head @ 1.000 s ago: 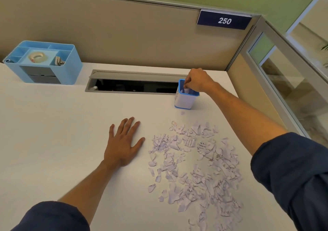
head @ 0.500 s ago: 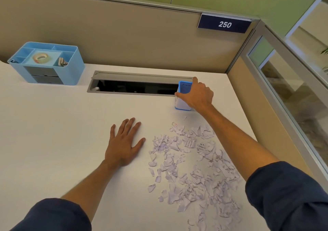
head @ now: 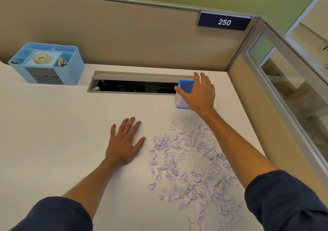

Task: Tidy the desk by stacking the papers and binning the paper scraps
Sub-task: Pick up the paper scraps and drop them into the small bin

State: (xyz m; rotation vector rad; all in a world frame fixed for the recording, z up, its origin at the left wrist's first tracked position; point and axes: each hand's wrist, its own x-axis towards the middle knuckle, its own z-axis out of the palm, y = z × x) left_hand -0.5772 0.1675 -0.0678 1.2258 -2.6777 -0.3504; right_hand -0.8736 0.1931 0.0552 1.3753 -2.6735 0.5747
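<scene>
scraps of torn printed paper lie in a loose spread toward the right edge of the table, running from its near edge up toward the small blue bin, which stands near the far right corner just in front of the cable slot. the heap looks almost whole, so by my reckoning the binning is barely begun. no full sheets to stack show anywhere in view. the right hand is at the bin, thumb on its left side and fingers past its far rim, spread rather than clenched; whether it truly grips the bin i cannot tell. the left hand lies flat and wide on the table beside the scraps, holding nothing. a blue organizer with tape sits at the far left.
</scene>
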